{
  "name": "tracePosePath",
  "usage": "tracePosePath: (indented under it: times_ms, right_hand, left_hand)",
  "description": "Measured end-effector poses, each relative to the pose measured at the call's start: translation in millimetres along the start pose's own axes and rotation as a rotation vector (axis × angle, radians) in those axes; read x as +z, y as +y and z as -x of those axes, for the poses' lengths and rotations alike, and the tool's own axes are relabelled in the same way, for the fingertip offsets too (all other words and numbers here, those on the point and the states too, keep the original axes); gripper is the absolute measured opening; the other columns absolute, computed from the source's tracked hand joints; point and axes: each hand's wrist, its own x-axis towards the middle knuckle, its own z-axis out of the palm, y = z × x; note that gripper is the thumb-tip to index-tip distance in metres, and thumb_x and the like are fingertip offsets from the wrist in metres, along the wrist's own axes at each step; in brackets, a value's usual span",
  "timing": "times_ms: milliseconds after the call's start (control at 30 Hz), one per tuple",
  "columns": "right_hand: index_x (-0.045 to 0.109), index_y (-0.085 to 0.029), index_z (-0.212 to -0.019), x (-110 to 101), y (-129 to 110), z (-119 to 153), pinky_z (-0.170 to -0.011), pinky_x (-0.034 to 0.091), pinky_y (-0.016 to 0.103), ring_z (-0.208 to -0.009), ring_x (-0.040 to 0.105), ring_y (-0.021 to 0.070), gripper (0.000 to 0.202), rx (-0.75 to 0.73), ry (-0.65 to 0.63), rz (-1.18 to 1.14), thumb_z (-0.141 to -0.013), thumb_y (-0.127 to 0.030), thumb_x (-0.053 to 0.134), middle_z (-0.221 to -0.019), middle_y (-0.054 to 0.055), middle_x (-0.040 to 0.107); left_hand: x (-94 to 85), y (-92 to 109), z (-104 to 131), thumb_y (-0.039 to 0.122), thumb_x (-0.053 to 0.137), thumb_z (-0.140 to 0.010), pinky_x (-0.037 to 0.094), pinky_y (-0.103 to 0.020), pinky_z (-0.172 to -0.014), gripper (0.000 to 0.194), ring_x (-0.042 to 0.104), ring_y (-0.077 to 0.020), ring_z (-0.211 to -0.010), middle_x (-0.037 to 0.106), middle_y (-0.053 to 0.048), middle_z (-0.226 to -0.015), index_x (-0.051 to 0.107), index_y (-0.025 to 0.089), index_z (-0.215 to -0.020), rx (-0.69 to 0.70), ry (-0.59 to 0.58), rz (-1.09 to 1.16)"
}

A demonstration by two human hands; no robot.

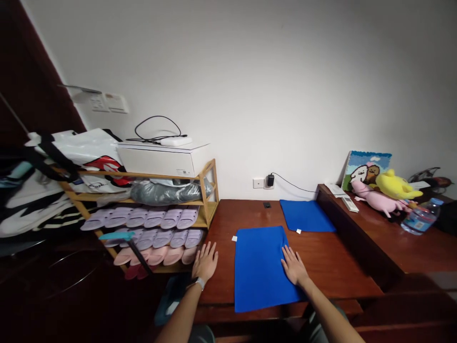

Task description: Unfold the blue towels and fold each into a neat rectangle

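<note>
Resting flat with fingers spread, the right hand (293, 265) presses on the right edge of a folded rectangular blue cloth (260, 267) that lies on the near part of the dark reddish wooden table (321, 257), its front edge hanging a bit over the table's lip. It isn't gripping anything, just palm down. The left hand (205, 261) is also open and flat, on bare wood just left of the cloth, not touching it. That cloth looks neatly squared off already, maybe with more smoothing to go. Further back sits a second folded blue cloth (306, 215), apparently finished. Off to the left there's a bamboo shoe rack (209, 190) full of pastel slippers, and far right a yellow plush toy (396, 186).
</note>
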Motion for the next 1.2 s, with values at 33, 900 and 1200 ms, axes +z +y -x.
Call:
tracePosePath:
  times_ms: [33, 900, 1200]
  right_hand:
    - [0.026, -0.02, -0.173, -2, 4, -4, -0.136, 0.014, 0.047, -0.168, 0.018, 0.0212, 0.069, -0.012, -0.012, 0.011, -0.11, -0.047, 0.019, -0.18, 0.004, 0.022]
    - [0.024, -0.038, -0.172, -1, -93, -48, -0.136, 0.009, 0.053, -0.169, 0.012, 0.0254, 0.068, -0.165, 0.004, 0.027, -0.11, -0.065, 0.022, -0.182, -0.002, 0.02]
    - [0.021, -0.034, -0.173, 0, -93, -45, -0.135, 0.004, 0.06, -0.169, 0.006, 0.0322, 0.071, 0.016, 0.003, 0.009, -0.11, -0.066, 0.025, -0.183, 0.003, 0.012]
  left_hand:
    - [0.8, -3, -1, 0.035, 0.039, -0.104, 0.035, -0.056, -0.129, 0.059, 0.046, -0.033, -0.157, 0.053, -0.014, -0.167, 0.058, 0.017, -0.158, -0.002, 0.014, 0.008]
    - [15.5, -3, 2, 0.037, 0.041, -0.103, 0.033, -0.054, -0.131, 0.058, 0.046, -0.0303, -0.157, 0.053, -0.013, -0.167, 0.061, 0.019, -0.154, -0.032, 0.038, 0.089]
    - [14.2, -5, 1, 0.036, 0.041, -0.102, 0.036, -0.056, -0.129, 0.058, 0.046, -0.0324, -0.157, 0.055, -0.013, -0.166, 0.063, 0.019, -0.153, -0.026, 0.047, 0.084]
